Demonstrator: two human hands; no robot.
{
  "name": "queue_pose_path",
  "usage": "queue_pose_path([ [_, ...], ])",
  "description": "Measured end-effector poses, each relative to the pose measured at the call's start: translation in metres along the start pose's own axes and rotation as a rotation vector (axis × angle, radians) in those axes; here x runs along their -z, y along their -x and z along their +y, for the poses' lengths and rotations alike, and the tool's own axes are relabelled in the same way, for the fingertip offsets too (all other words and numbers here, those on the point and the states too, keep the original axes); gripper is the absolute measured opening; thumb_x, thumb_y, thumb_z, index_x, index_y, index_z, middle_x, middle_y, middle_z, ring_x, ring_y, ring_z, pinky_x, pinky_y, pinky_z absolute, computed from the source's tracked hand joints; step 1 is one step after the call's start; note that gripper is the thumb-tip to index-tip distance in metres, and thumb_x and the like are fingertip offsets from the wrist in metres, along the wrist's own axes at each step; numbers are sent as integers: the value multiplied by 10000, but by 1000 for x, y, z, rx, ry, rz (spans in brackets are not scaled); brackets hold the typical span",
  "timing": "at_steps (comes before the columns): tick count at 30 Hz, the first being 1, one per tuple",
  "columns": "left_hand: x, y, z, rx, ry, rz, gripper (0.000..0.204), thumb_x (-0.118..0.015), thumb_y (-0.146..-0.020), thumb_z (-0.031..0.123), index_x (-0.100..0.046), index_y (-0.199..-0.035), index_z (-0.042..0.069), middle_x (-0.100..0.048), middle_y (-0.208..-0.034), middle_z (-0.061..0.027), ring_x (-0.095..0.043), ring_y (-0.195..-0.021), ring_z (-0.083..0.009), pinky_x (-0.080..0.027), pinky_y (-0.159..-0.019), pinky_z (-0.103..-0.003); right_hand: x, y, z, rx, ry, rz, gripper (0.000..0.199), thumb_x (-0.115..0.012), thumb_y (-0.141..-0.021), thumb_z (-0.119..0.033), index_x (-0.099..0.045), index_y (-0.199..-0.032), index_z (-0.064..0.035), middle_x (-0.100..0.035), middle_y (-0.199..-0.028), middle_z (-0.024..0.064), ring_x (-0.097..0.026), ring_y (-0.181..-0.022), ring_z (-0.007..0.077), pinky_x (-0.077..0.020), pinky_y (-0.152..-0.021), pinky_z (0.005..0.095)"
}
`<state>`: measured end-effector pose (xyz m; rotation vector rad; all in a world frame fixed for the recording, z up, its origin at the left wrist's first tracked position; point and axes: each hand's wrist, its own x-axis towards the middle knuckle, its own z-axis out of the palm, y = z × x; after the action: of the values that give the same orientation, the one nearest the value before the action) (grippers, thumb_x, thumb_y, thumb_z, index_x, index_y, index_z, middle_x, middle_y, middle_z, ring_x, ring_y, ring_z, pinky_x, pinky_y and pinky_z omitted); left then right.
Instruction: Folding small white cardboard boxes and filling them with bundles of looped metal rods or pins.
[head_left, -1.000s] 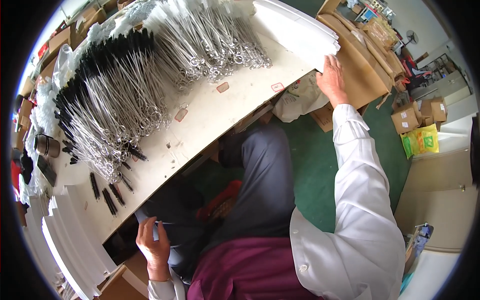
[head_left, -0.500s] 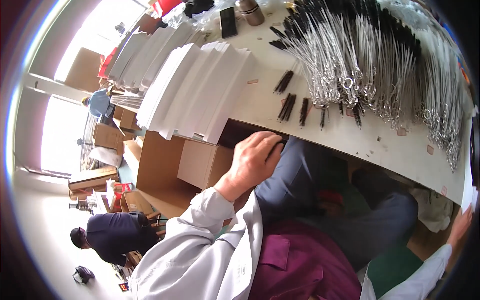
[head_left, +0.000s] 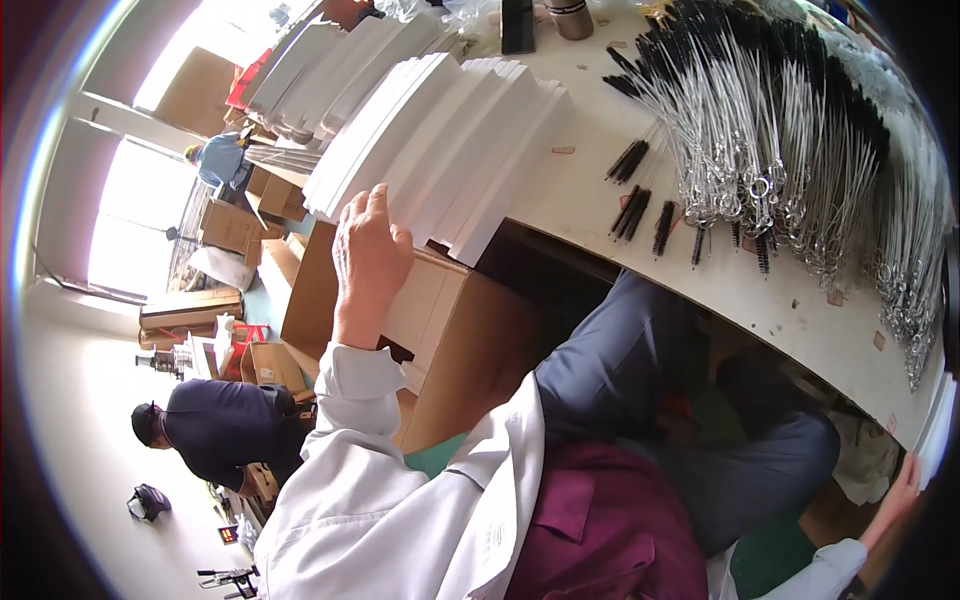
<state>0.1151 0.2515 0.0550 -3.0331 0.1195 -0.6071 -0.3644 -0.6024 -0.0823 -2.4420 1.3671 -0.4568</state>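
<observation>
My left hand point(head_left: 370, 255) is raised at the near side of a row of folded white cardboard pieces point(head_left: 425, 135). Its fingers are stretched out and hold nothing; whether the fingertips touch the cardboard, I cannot tell. At the right rim of the view, my right hand point(head_left: 906, 487) grips the lower edge of white sheets point(head_left: 938, 430) by the table corner, its fingers partly hidden. A large heap of wire-handled cleaning brushes point(head_left: 750, 150) with black bristles and looped ends covers the far right of the table. Several short black brushes point(head_left: 630, 212) lie in front of it.
Beside the white table point(head_left: 560, 200), open brown cartons point(head_left: 470, 330) stand below my left arm. A dark phone point(head_left: 517, 25) and a metal flask point(head_left: 570, 18) are at the back. A person in dark clothes point(head_left: 225, 430) bends over at left; another in blue point(head_left: 220, 160) is farther off.
My left hand has left the table's front edge, moving left and up to the white cardboard, its curled fingers now stretched. The view has shifted; my right hand stays at the white sheets.
</observation>
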Motion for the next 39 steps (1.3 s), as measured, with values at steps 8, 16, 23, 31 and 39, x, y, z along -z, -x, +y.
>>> queue_pose_path([
  [8,-19,16,-42,-5,-102,6,439,-703,-891,105,-620,-1309,1,-667,-1232,-197,-613,-1211,-367,-533,-986,-464,-29,62,-144,-136,-966,69,490,-508,-1094,-322,-557,-1465,-5,-545,-1485,219,-533,-1385,306,-403,-1210,409],
  [16,-24,17,-61,244,200,276,321,-694,-955,185,-674,-1212,-5,-738,-907,-137,-725,-782,-295,-579,-804,-420,-30,60,-173,43,-1027,-17,532,-501,-1094,-342,-501,-1515,-16,-532,-1516,212,-505,-1416,313,-343,-1221,420],
  [23,-37,17,-78,441,395,379,525,-818,-880,336,-612,-1171,-49,-734,-839,-105,-702,-757,-195,-557,-758,-358,-31,85,-234,118,-1000,-101,526,-498,-1098,-300,-498,-1474,69,-570,-1469,205,-527,-1380,309,-360,-1203,421],
  [31,-44,22,-79,617,517,276,546,-835,-851,407,-612,-1104,-23,-713,-780,-83,-694,-791,-205,-546,-797,-364,-32,108,-279,208,-972,-100,486,-490,-1092,-220,-506,-1444,116,-590,-1414,220,-559,-1326,305,-400,-1178,422],
  [39,-35,75,18,71,682,147,197,-810,-881,130,-649,-831,29,-706,-757,-101,-703,-687,-193,-557,-663,-315,-23,155,-332,417,-818,-182,528,-608,-989,-111,-515,-1475,73,-592,-1449,185,-571,-1327,267,-394,-1157,383],
])
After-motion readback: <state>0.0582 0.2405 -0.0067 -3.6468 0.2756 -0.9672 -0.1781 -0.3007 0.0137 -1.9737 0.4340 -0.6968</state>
